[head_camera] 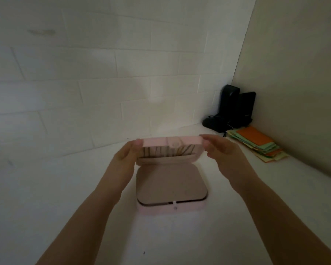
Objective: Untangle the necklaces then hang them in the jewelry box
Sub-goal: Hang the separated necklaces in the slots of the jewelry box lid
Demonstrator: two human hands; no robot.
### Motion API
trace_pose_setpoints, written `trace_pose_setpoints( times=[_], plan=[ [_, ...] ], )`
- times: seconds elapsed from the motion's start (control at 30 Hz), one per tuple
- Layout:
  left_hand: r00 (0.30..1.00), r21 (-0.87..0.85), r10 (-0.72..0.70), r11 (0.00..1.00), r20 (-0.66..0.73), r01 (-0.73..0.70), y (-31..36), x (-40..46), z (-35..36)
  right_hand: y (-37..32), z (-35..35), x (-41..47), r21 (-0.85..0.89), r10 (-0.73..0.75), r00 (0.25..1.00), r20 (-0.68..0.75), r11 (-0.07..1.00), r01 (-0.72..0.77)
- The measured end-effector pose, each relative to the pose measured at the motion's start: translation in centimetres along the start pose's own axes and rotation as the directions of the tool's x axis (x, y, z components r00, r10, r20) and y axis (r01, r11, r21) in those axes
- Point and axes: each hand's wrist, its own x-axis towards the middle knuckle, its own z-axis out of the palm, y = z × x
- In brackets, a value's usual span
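Observation:
A pink jewelry box (172,208) stands on the white table in front of me. Its lid (172,142) is tilted partway over the base. Thin necklace chains (161,151) hang in a row on the inside of the lid. A flat beige panel (170,185) covers the base compartment. My left hand (129,153) holds the lid's left end with its fingertips. My right hand (217,147) holds the lid's right end in the same way. The image is dim and slightly blurred.
Black speakers and a dark mouse-like object (231,109) stand in the far right corner. A stack of orange, green and yellow papers (258,144) lies beside them along the right wall. A white brick wall rises behind the table.

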Motion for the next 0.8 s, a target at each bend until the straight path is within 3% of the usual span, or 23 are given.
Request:
trace_pose_setpoints(
  times=[0.17,0.33,0.47,0.57,0.63,0.8],
  plan=[
    [0.995,0.228,0.082,0.969,0.059,-0.094,-2.5,-4.9,-0.7,1.6,-0.4,-5.5,0.087,-0.007,1.0,0.019,0.996,0.005],
    [0.988,0.332,0.073,0.936,0.136,-0.115,-4.2,-7.7,-0.8,4.6,1.1,-8.4,-0.061,-0.023,1.0,-0.014,0.998,0.023],
    [0.988,0.427,0.128,0.891,0.085,-0.152,-3.6,-8.5,0.7,5.1,2.4,-9.1,-0.092,-0.084,0.993,-0.085,0.993,0.076],
    [0.991,0.56,0.127,0.818,0.044,-0.13,-4.1,-8.4,2.9,5.4,3.2,-9.4,0.096,0.011,0.998,-0.062,0.995,-0.005],
    [0.987,0.562,0.161,0.816,0.002,-0.134,-4.5,-8.3,4.2,5.7,3.4,-9.6,0.159,0.055,0.997,-0.051,0.986,-0.046],
    [0.965,0.578,0.26,0.793,-0.035,-0.193,-5.3,-8.0,4.7,6.3,3.7,-10.0,0.041,0.004,0.998,-0.062,0.999,-0.002]
  ],
)
